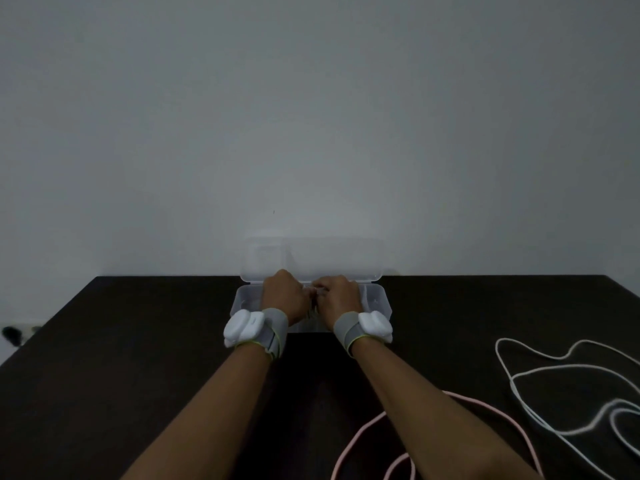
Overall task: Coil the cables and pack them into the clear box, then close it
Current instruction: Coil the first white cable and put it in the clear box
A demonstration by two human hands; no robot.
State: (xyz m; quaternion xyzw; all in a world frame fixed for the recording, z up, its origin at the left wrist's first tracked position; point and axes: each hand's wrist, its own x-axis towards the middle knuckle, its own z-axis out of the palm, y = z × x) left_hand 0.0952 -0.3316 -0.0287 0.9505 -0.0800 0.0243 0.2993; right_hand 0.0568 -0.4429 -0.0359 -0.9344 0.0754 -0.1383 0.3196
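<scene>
Head view: your left hand [283,295] and right hand [338,296] meet over the box [375,299].
Fingers: curled down inside the box; whether they grip anything, you cannot tell.
Box: open on the counter [138,341], long axis left-right, lid [332,258] upright behind.
Cables: white [554,372] and pink [374,424] lie loose, near-right; your right hand is nearer.
</scene>
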